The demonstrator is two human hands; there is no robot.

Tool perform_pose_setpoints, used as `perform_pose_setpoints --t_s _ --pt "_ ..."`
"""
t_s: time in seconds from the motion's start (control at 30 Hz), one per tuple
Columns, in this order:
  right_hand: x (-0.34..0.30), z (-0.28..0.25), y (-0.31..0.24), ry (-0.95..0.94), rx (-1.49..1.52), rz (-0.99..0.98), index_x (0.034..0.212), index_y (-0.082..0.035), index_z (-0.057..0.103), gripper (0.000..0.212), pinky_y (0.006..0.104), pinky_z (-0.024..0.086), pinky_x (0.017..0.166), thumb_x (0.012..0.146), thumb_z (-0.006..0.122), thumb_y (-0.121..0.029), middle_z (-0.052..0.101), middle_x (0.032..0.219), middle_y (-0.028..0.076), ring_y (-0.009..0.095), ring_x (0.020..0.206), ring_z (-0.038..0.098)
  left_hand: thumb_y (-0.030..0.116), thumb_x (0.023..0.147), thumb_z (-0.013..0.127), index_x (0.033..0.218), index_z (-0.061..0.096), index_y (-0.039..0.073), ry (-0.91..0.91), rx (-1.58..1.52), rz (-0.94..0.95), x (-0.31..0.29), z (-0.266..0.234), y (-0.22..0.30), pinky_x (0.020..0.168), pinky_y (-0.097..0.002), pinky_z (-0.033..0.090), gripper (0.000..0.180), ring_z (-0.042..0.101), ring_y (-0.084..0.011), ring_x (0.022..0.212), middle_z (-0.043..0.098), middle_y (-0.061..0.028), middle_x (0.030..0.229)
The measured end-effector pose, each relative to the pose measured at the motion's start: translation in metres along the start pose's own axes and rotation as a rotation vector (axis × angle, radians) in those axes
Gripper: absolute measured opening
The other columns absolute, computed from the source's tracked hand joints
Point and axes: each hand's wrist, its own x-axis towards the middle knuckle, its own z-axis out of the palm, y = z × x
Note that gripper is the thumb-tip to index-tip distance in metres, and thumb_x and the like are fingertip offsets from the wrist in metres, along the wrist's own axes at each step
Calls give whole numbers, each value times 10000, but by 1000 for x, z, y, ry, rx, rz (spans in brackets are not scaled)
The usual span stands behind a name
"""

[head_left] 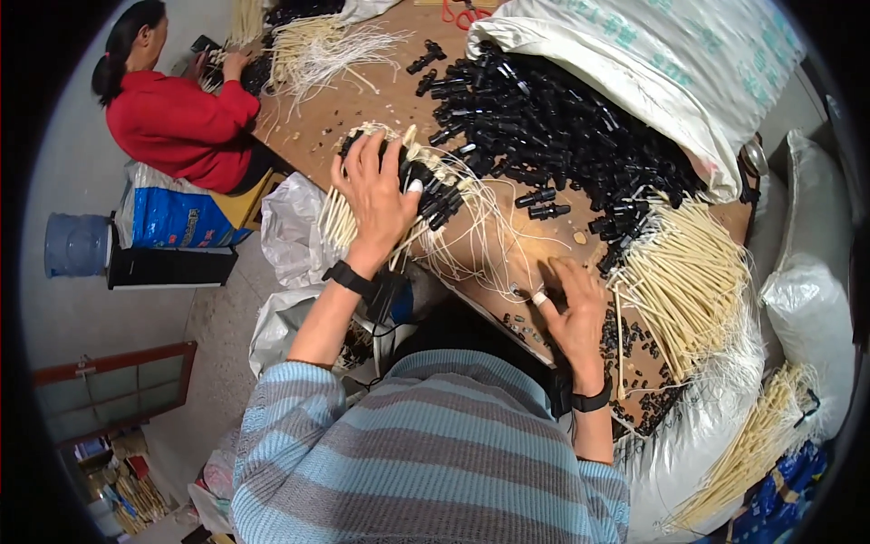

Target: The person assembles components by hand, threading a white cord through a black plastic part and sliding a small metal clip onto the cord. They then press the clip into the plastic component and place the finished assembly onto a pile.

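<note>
My left hand (376,195) lies with spread fingers on top of a bundle of cream-coloured thin rods (339,220) with black plastic fittings (442,207) on their ends, at the table's near edge. Its thumb has a white wrap. Thin white cords (489,238) trail from the bundle across the wood. Further right, my right hand (576,317) hovers low over the table edge, thumb and fingers apart, nothing visible between them. Its thumb is also wrapped in white. Tiny black parts (648,390) are scattered beside and beneath this hand.
A heap of black fittings (562,127) spills from a white woven sack (652,63) at the back. Cream rods (689,272) are piled at the right. A person in red (181,127) works at the far left. Red-handled scissors (465,14) lie at the far edge.
</note>
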Motion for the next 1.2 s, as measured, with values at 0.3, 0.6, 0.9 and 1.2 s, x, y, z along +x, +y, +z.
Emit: perform_pose_setpoints --t_s 0.3,0.6,0.9,1.2 --pt "-71 -56 58 -151 -361 653 880 -54 699 169 394 499 624 765 750 -165 676 801 149 331 707 652 5 704 621 977 701 58 -451 -652 224 -5 81 109 769 -368 510 289 588 -291 977 678 -93 987" --pt "-74 -44 59 -110 -171 629 881 -45 631 137 426 467 579 786 676 -134 620 677 179 356 626 615 39 794 554 990 751 158 -662 -422 420 -3 86 123 796 -357 480 302 539 -254 926 583 -38 951" --pt "-61 -27 44 -184 240 549 1081 -48 626 226 358 428 545 872 574 -116 551 647 157 274 549 549 77 750 634 961 710 144 -708 -319 500 10 94 104 799 -382 463 234 542 -245 964 529 -66 880" --pt "-63 -35 44 -179 641 729 1134 -20 625 241 194 300 522 912 531 -21 504 682 -72 8 586 381 49 687 648 1031 611 47 -570 -727 412 -12 97 103 832 -386 437 346 556 -308 954 597 -131 958"
